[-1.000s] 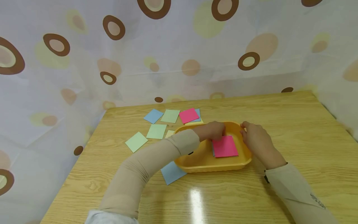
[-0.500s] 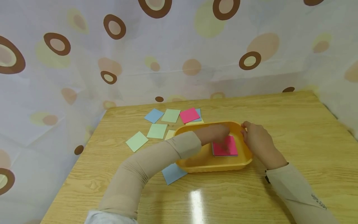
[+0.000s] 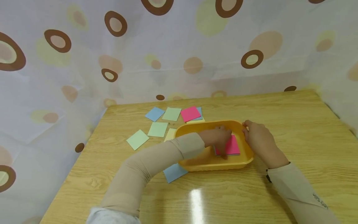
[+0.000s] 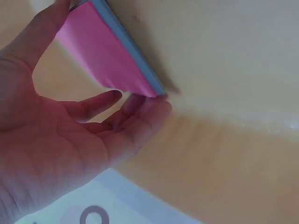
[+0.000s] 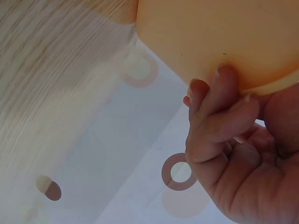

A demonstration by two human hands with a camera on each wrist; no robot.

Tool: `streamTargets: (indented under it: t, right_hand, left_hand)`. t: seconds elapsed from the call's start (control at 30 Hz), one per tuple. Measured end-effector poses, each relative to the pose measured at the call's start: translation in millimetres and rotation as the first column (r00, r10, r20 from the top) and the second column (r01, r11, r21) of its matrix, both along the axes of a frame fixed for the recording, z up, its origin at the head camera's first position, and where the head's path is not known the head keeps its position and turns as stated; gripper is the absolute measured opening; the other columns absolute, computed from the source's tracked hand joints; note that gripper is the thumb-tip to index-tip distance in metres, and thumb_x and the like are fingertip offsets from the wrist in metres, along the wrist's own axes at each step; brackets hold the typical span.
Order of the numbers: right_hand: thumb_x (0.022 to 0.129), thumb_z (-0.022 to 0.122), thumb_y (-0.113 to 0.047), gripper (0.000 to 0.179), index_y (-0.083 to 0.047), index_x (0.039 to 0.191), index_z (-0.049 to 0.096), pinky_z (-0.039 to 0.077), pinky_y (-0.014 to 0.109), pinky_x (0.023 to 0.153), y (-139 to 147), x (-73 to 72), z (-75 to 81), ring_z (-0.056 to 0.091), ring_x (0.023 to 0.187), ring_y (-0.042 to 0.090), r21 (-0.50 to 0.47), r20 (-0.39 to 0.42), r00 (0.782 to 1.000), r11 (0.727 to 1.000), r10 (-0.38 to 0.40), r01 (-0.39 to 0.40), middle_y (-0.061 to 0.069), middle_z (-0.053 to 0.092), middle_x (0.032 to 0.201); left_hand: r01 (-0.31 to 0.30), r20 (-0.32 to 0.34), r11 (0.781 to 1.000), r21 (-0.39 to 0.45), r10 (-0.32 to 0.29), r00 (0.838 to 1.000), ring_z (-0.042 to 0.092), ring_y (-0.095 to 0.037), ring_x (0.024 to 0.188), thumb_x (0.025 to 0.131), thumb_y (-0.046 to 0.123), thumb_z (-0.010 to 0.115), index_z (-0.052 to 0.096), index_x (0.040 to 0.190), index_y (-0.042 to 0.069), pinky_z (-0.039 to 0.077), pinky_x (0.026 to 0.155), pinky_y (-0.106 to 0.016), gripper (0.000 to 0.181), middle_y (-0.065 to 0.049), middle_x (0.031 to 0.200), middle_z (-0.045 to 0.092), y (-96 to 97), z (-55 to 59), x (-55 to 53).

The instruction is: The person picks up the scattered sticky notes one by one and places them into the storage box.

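Observation:
A shallow orange-yellow plastic tray (image 3: 216,168) stands on the wooden table. Inside it, toward the right end, lies a stack of sticky notes (image 3: 231,145), pink on top with blue below. My left hand (image 3: 217,138) reaches into the tray and spans this stack. In the left wrist view, the thumb is at one end of the pink-and-blue stack (image 4: 105,53) and curled fingertips (image 4: 156,109) meet its other end. My right hand (image 3: 261,141) grips the tray's right rim, with bent fingers against the orange wall (image 5: 205,42) in the right wrist view.
Loose paper squares lie left of and behind the tray: blue (image 3: 155,114), green (image 3: 172,114), pink (image 3: 190,114) over blue and yellow ones, and more green (image 3: 138,139). A blue square (image 3: 174,173) is partly under the tray's front left. A patterned curtain (image 3: 179,53) stands behind the table.
My left hand has shifted from the stack's far edge to spread across it, thumb side now toward the near edge. The right hand stays at the rim; the view tilted slightly.

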State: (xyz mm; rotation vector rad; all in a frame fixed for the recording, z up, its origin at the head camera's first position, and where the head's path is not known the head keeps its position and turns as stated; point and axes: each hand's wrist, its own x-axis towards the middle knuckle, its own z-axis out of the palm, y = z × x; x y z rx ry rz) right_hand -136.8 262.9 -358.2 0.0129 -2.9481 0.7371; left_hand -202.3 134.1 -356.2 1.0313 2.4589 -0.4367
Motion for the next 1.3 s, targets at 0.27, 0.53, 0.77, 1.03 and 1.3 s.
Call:
streamTargets:
  t: [0.27, 0.53, 0.77, 1.03, 1.3]
  right_hand:
    - [0.098, 0.051, -0.007, 0.028, 0.014, 0.117, 0.053, 0.041, 0.03, 0.044, 0.5, -1.3, -0.4, 0.05, 0.053, 0.02, -0.012, 0.017, 1.0, 1.0, 0.003, -0.003, 0.031, 0.062, 0.093]
    - [0.097, 0.052, -0.006, 0.029, 0.016, 0.116, 0.054, 0.041, 0.03, 0.044, -2.8, -2.8, -5.8, 0.05, 0.054, 0.02, -0.014, -0.018, 1.0, 1.0, 0.021, -0.021, 0.036, 0.06, 0.101]
    - [0.097, 0.052, -0.007, 0.032, 0.018, 0.119, 0.051, 0.036, 0.029, 0.041, 1.0, -3.6, -7.4, 0.043, 0.045, 0.016, 0.001, -0.025, 0.998, 0.999, 0.049, -0.049, 0.029, 0.062, 0.08]
    - [0.097, 0.052, -0.006, 0.034, 0.019, 0.119, 0.049, 0.032, 0.028, 0.039, 1.5, -2.7, -11.4, 0.039, 0.043, 0.015, 0.019, -0.049, 0.996, 0.997, 0.079, -0.078, 0.014, 0.057, 0.062]
    - [0.096, 0.053, -0.006, 0.034, 0.02, 0.118, 0.048, 0.03, 0.026, 0.038, -2.4, -1.7, -13.1, 0.038, 0.041, 0.015, 0.034, -0.064, 0.993, 0.994, 0.102, -0.1, 0.001, 0.046, 0.05]
  left_hand:
    - [0.045, 0.063, 0.973, 0.226, -0.061, 0.996, 0.049, -0.017, 0.117, 0.082, 0.04, 0.075, 0.042, 0.142, 0.008, 0.043, 0.094, -0.025, 0.076, -0.007, 0.133, 0.05, -23.7, 25.5, -12.5]
    - [-0.026, 0.108, 0.836, 0.548, -0.04, 0.993, 0.053, -0.019, 0.115, 0.093, 0.028, 0.065, 0.052, 0.134, 0.005, 0.042, 0.093, -0.023, 0.049, -0.01, 0.129, 0.056, -81.0, 55.2, -14.7]
    - [-0.202, 0.14, 0.494, 0.846, 0.16, 0.977, 0.055, -0.02, 0.109, 0.095, 0.022, 0.063, 0.06, 0.123, 0.004, 0.044, 0.095, -0.03, 0.034, -0.008, 0.119, 0.061, -154.0, 74.4, -15.3]
    - [-0.349, 0.224, 0.206, 0.914, 0.462, 0.858, 0.058, -0.025, 0.104, 0.095, 0.018, 0.062, 0.061, 0.123, 0.002, 0.046, 0.094, -0.036, 0.032, -0.013, 0.11, 0.063, -243.0, 76.1, -28.4]
    - [-0.687, 0.298, 0.302, 0.661, 0.735, 0.609, 0.047, -0.036, 0.124, 0.097, 0.031, 0.058, 0.045, 0.139, -0.003, 0.041, 0.1, -0.048, 0.056, -0.021, 0.137, 0.048, -316.8, 57.2, -51.2]
